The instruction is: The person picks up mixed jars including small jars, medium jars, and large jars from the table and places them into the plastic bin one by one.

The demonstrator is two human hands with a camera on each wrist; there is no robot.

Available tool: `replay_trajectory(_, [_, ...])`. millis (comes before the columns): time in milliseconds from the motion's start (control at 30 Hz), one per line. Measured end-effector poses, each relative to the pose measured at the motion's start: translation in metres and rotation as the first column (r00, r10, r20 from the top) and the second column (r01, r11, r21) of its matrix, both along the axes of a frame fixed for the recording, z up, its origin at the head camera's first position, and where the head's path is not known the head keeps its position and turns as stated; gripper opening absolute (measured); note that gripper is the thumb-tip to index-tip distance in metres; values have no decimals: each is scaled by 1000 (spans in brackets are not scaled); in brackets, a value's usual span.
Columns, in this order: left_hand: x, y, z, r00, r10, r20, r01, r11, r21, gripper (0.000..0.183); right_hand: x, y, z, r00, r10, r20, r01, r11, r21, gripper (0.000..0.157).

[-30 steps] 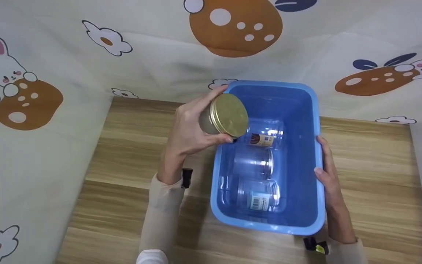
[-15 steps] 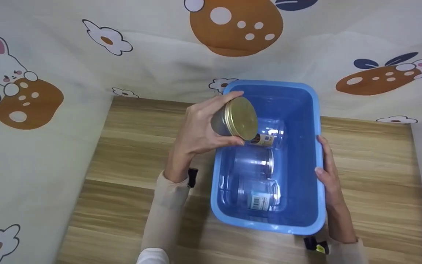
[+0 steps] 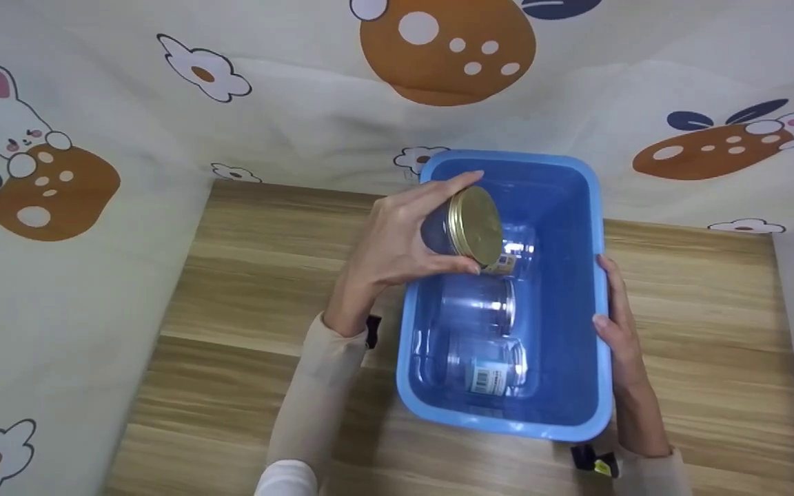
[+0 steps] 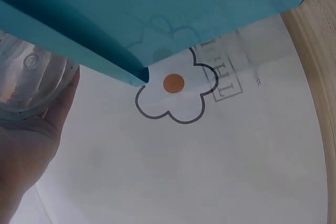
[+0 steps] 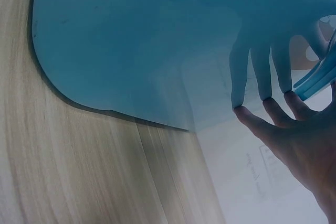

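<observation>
In the head view my left hand (image 3: pixel 404 238) grips a clear jar with a gold lid (image 3: pixel 477 226). It holds the jar on its side above the far left part of a blue plastic tub (image 3: pixel 562 331), lid facing right. The left wrist view shows the jar's clear bottom (image 4: pixel 29 74) beside the tub's outer wall. On the tub's right side my right hand (image 3: pixel 621 331) holds the rim, thumb over the edge. Its fingertips press the outer wall in the right wrist view. Inside lie a labelled clear jar (image 3: pixel 520 241), a second clear jar (image 3: pixel 476 303) and one with a barcode label (image 3: pixel 486 368).
The tub stands on a wood-grain surface (image 3: pixel 245 275). A pale cloth with rabbit and orange prints (image 3: pixel 300 110) rises behind the tub and along both sides. Dark straps (image 3: pixel 373 332) sit at both wrists.
My left hand has moved right with the gold-lidded jar, from the tub's left rim to over its inside. The right hand and the tub have stayed in place.
</observation>
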State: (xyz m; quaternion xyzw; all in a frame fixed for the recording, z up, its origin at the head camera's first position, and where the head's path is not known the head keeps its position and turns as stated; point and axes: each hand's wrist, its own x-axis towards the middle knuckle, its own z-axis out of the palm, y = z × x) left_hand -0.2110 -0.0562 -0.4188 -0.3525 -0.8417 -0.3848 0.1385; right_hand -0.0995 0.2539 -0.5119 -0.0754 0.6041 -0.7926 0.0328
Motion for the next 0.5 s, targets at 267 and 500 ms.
replay_trajectory(267, [-4,10,1,1000,-14,7,15,998,-64,99,0,0,-3,1000,-12,-22,12,1000,3,68])
replay_trajectory(500, [-7,17,-2,999,-39,-31,35,992,-120,107,-2,2,-4,1000,1,-21,-1,1000,7,68])
